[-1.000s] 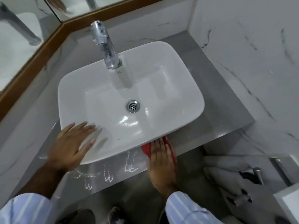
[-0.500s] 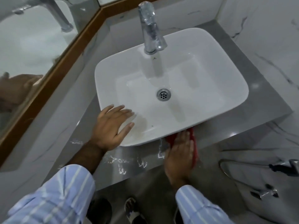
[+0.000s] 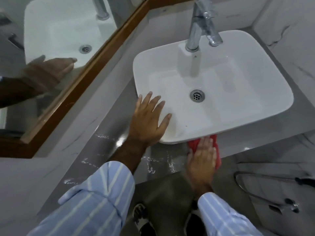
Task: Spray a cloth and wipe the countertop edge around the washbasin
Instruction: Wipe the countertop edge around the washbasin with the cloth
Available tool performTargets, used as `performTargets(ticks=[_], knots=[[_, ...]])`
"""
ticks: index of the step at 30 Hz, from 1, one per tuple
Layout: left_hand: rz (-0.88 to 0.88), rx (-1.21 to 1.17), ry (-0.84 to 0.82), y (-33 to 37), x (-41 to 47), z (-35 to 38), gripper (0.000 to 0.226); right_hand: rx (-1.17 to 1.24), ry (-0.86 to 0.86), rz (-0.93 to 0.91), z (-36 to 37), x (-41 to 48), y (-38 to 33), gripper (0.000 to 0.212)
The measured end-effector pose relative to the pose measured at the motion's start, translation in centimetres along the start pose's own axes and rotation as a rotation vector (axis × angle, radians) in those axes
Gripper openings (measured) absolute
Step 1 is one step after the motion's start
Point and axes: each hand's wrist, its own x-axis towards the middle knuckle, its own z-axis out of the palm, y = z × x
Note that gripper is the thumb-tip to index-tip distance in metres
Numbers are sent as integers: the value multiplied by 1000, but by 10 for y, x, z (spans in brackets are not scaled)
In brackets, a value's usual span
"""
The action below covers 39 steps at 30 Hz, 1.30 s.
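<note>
Tap (image 3: 199, 29) beyond basin (image 3: 238, 79), perhaps wet.

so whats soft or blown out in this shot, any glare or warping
Head view: the right hand on the red cloth is motion-blurred and pale; the left hand on the washbasin is sharper. Glare spots shine on the wet countertop. The mirror reflection is smeared, and the wide lens bends straight edges.

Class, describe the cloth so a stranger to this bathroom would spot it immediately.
Find the white washbasin on the grey countertop. Below its front rim, the right hand presses flat on the cloth. It is the only red thing in sight.
</note>
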Motion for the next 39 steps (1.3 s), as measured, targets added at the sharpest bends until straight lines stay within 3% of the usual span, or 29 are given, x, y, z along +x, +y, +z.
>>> performTargets(ticks=[4,7,10,13,16,19,20,23,26,29,33,36,39], knots=[[-28,-44,-46,-1,-3,-6,77,116,-93,-280,27,-51,-69,58],[-96,-270,-33,-5,-39,-18,76,-115,-227,-545,32,-59,-91,67],[-198,-367,107,-24,-117,-41,66,-188,-182,-630,32,-43,-100,70],[-270,-224,348,-64,-200,-72,54,-107,-168,-642,33,-19,-126,71],[-408,119,535,-125,-274,-103,52,-103,-133,-639,39,14,-165,68],[-690,394,444,-166,-297,-126,81,-79,-174,-497,43,45,-205,68],[-709,476,402,-171,-295,-128,87,-75,-201,-464,44,48,-214,69],[-599,601,422,-174,-284,-126,89,-125,-232,-607,49,18,-207,70],[-603,604,468,-169,-280,-128,84,-126,-287,-776,42,-19,-155,70],[-596,586,457,-162,-280,-134,80,-67,-236,-526,35,-21,-131,70],[-548,586,486,-160,-276,-135,80,-16,-142,-248,38,-3,-177,70],[-518,609,529,-162,-277,-132,80,30,-172,-213,47,14,-228,70],[-508,624,546,-165,-276,-130,80,38,-202,-360,59,-4,-271,70]])
